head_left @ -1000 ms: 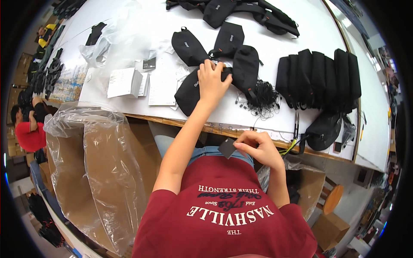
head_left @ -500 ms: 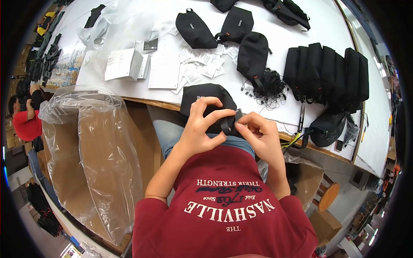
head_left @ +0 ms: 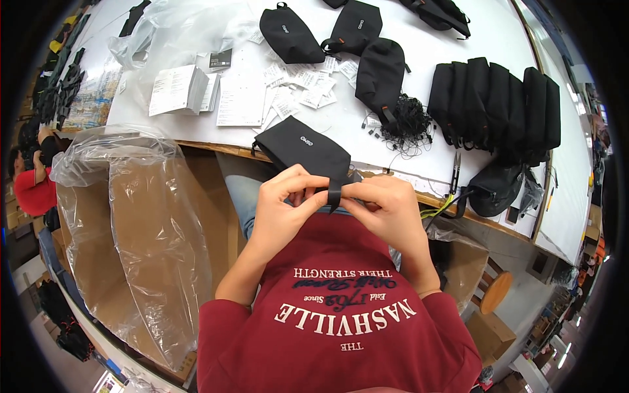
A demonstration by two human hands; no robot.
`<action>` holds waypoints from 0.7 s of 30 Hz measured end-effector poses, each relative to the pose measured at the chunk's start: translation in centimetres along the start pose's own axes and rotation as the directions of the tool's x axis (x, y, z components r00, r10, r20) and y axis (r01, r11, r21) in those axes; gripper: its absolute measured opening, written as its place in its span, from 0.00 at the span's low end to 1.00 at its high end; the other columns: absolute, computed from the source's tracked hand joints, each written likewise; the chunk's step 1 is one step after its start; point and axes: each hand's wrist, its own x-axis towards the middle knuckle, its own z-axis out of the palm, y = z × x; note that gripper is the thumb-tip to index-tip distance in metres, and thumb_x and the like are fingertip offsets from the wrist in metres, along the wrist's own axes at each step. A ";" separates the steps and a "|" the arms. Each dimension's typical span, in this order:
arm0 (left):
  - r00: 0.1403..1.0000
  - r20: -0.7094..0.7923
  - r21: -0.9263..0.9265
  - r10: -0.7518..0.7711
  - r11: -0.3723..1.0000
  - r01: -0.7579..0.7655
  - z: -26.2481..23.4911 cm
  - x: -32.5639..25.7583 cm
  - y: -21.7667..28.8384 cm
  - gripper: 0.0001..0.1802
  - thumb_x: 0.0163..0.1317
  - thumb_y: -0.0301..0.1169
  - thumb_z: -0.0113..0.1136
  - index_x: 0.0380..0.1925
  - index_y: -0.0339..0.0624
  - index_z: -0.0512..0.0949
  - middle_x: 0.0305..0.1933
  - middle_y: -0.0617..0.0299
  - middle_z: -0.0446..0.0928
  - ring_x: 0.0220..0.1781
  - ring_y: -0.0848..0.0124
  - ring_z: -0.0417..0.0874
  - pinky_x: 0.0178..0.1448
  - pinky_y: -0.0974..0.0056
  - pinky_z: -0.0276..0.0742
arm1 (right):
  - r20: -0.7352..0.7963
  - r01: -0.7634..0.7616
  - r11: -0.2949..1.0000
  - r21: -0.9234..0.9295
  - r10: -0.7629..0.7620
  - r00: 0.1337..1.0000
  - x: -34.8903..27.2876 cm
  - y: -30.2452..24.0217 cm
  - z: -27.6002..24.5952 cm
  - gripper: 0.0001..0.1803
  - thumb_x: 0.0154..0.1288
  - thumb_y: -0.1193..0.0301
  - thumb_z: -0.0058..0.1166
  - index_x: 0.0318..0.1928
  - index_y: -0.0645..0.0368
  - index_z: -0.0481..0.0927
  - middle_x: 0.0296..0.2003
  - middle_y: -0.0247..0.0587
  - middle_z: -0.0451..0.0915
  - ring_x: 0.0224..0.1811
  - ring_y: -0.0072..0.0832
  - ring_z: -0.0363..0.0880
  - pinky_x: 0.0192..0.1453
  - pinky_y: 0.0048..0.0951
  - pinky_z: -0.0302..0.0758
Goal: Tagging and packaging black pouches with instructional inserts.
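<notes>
A black fabric pouch (head_left: 304, 149) with a small light mark rests at the table's front edge, partly over my lap. In front of it, a short black strap (head_left: 335, 194) stands between my hands. My left hand (head_left: 283, 204) pinches the strap's left side between thumb and forefinger. From the other side, my right hand (head_left: 386, 204) pinches it with thumb and fingertips. The strap appears to belong to the pouch, though the join is hidden by my fingers.
Three similar pouches (head_left: 379, 75) lie behind, beside a tangle of black cords (head_left: 407, 124) and scattered white labels (head_left: 308, 78). A row of black pouches (head_left: 488, 105) stands right, with snips (head_left: 455, 173) near the edge. Leaflet stacks (head_left: 175, 92) sit left, above a plastic-lined carton (head_left: 137, 242).
The pouch has shifted left and turned, showing more of its face. Both hands have moved slightly lower and left, and the strap now stands upright between their fingertips.
</notes>
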 end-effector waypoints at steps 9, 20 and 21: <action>0.970 -0.225 -0.289 0.090 0.945 -0.155 0.4 0.6 -0.4 0.02 0.60 0.21 0.61 0.33 0.37 0.79 0.39 0.63 0.75 0.28 0.83 0.72 0.32 0.77 0.66 | -0.024 -0.252 0.707 0.660 0.356 0.934 -0.6 0.4 -0.4 0.06 0.62 0.76 0.58 0.40 0.60 0.78 0.24 0.26 0.73 0.22 0.11 0.64 0.28 0.15 0.62; 0.998 -0.042 -0.481 -0.042 0.876 0.017 0.7 0.8 2.0 0.03 0.60 0.22 0.61 0.34 0.37 0.78 0.23 0.76 0.67 0.22 0.90 0.58 0.26 0.81 0.51 | -0.125 -0.069 0.490 0.869 0.352 0.928 -0.4 -0.1 -1.1 0.07 0.70 0.71 0.49 0.42 0.62 0.71 0.31 0.46 0.78 0.21 0.14 0.66 0.24 0.13 0.57; 0.998 -0.040 -0.482 -0.043 0.876 0.018 0.8 0.8 2.1 0.03 0.60 0.22 0.61 0.34 0.37 0.78 0.23 0.76 0.67 0.22 0.90 0.58 0.26 0.81 0.51 | -0.117 -0.074 0.503 0.861 0.339 0.934 -0.3 0.0 -0.9 0.08 0.72 0.70 0.47 0.45 0.62 0.69 0.31 0.46 0.79 0.20 0.14 0.66 0.23 0.13 0.55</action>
